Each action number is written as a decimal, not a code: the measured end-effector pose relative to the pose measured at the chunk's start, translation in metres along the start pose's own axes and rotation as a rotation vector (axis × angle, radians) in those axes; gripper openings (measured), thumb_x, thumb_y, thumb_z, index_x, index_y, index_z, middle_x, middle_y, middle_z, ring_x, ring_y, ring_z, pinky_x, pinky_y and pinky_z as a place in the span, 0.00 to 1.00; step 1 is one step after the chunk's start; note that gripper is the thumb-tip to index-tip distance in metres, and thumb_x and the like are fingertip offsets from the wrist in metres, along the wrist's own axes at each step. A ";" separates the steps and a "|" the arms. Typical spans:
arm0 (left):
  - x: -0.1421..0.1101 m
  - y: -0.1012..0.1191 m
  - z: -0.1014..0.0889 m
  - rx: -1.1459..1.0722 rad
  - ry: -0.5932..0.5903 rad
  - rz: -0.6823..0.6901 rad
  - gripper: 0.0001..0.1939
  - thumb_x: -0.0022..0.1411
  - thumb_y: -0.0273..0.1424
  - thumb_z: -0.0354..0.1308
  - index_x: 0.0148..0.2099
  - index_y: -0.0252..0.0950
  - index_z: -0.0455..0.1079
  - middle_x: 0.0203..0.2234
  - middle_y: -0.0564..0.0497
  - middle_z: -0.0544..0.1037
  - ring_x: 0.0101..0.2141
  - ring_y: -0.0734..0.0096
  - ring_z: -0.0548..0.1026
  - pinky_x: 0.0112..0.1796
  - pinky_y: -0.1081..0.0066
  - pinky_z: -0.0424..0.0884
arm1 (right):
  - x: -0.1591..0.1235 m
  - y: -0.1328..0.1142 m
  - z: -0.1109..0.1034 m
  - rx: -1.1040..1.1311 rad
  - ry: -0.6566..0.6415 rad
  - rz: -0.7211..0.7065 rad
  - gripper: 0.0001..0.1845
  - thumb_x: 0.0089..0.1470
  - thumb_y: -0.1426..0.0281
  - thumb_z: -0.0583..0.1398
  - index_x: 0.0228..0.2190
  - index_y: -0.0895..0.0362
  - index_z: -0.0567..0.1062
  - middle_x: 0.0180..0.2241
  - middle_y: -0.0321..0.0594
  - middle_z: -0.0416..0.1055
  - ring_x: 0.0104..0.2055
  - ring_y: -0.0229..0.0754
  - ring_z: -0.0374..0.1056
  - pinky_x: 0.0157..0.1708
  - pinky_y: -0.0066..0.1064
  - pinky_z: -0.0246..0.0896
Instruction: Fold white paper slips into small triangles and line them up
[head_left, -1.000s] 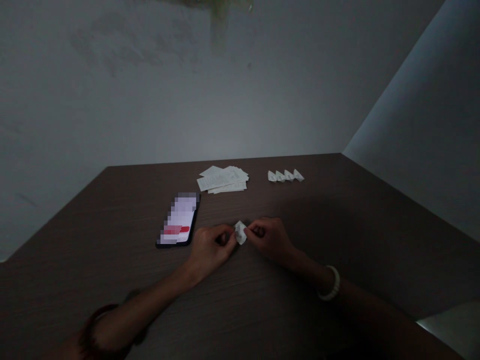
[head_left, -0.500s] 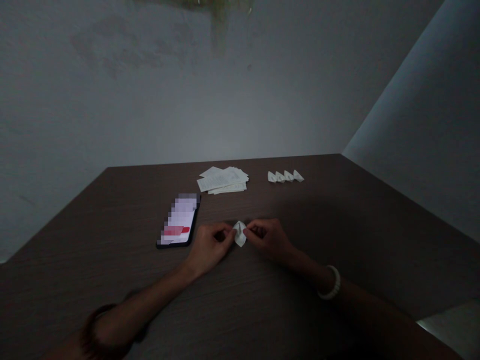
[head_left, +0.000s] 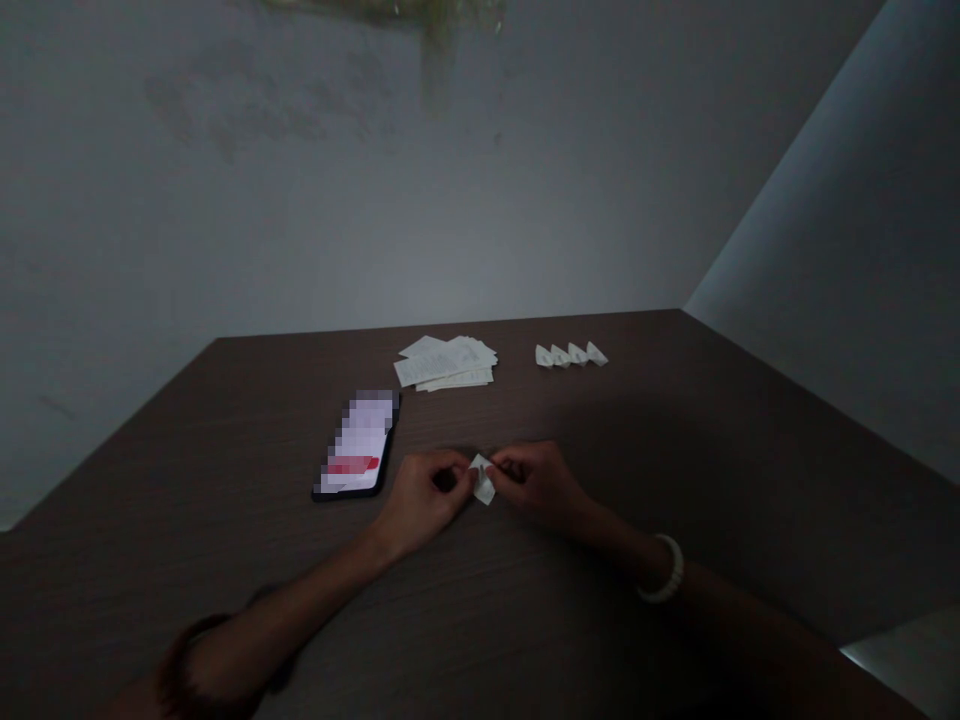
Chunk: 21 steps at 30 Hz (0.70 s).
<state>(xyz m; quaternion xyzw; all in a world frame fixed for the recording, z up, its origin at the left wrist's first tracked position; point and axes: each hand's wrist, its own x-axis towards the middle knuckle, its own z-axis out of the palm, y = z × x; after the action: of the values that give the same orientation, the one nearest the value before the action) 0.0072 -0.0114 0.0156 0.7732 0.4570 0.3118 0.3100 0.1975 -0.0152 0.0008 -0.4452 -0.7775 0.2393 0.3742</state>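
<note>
A small folded piece of white paper [head_left: 483, 482] is held between both hands above the brown table. My left hand [head_left: 424, 498] pinches its left edge between thumb and forefinger. On the opposite edge, my right hand [head_left: 538, 482] has the same kind of pinch. The paper looks diamond-shaped, with a crease or opening at its middle. Farther back on the right stand several folded paper pieces [head_left: 576, 355] in a row, touching or nearly so. To their left lies a loose pile of printed paper slips [head_left: 450, 362].
A phone [head_left: 360, 445] with a lit, blurred screen lies left of my left hand. The brown table [head_left: 262, 400] meets a stained wall [head_left: 375, 220] at its back edge. Another wall surface rises at the right.
The held paper has tilted and looks flatter and more diamond-shaped than before, its lower point shifted slightly right. Both hands keep their pinch and have barely moved.
</note>
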 end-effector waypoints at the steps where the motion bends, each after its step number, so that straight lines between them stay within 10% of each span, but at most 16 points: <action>1: 0.000 0.000 0.000 -0.006 -0.007 0.010 0.11 0.61 0.31 0.54 0.31 0.33 0.75 0.24 0.50 0.76 0.26 0.70 0.72 0.29 0.73 0.64 | 0.000 0.001 0.000 0.015 -0.009 0.000 0.09 0.54 0.70 0.59 0.25 0.59 0.77 0.18 0.31 0.65 0.21 0.31 0.57 0.23 0.23 0.49; 17: 0.001 0.001 -0.002 -0.056 -0.008 -0.080 0.15 0.62 0.35 0.53 0.28 0.33 0.73 0.21 0.52 0.75 0.25 0.70 0.71 0.27 0.74 0.62 | -0.003 0.003 0.002 0.005 0.090 0.023 0.07 0.53 0.68 0.61 0.34 0.58 0.76 0.21 0.32 0.69 0.21 0.32 0.59 0.23 0.24 0.52; 21: 0.002 -0.001 -0.002 -0.079 0.075 -0.129 0.17 0.61 0.36 0.53 0.23 0.33 0.69 0.18 0.54 0.70 0.23 0.72 0.68 0.27 0.74 0.61 | -0.006 0.002 -0.006 -0.107 0.114 -0.186 0.06 0.52 0.67 0.61 0.32 0.57 0.73 0.24 0.34 0.70 0.22 0.33 0.61 0.27 0.26 0.55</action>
<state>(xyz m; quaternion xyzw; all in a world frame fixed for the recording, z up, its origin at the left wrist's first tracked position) 0.0063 -0.0088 0.0168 0.7171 0.5046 0.3377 0.3422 0.2052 -0.0193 0.0003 -0.4036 -0.8045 0.1359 0.4140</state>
